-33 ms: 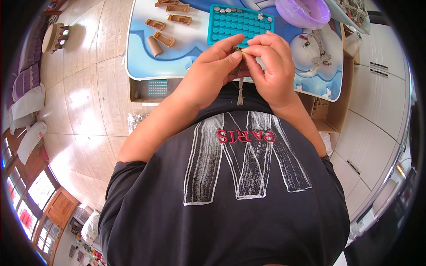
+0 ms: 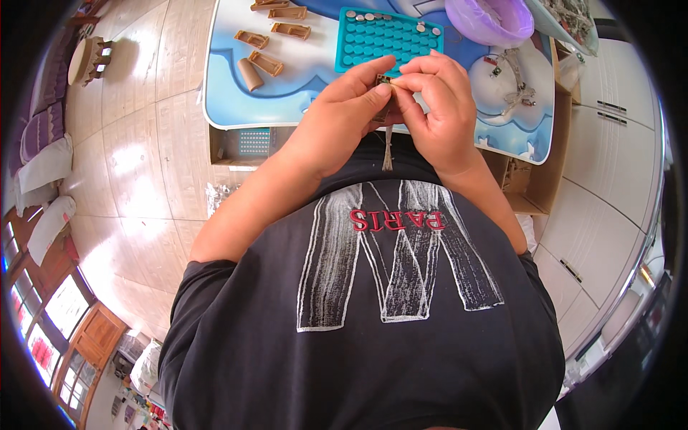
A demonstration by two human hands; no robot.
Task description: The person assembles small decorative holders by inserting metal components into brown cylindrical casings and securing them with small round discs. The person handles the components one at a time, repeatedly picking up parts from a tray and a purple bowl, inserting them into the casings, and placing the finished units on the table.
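Close to my body, at the near edge of the table, my left hand [image 2: 342, 107] is closed around a small brown plastic housing [image 2: 383, 77], which the fingers partly cover. A tiny green part shows at its upper end, too small to name. From below the hands hangs a thin bundle of pale wires [image 2: 388, 149]. My right hand [image 2: 443, 100] pinches at the top of the housing with thumb and index finger, its other fingers raised; what lies between those fingertips is too small to make out. Just beyond the hands lies a teal tray [image 2: 390, 44] with round pockets, a few holding silvery discs.
Several brown plastic housings [image 2: 291, 31] and a brown half-round piece [image 2: 250, 74] lie at the table's left. On the right are wired small boards [image 2: 517, 93], a purple bowl [image 2: 494, 25] and a pale basin of parts [image 2: 566, 25]. White cabinets [image 2: 609, 165] stand at right.
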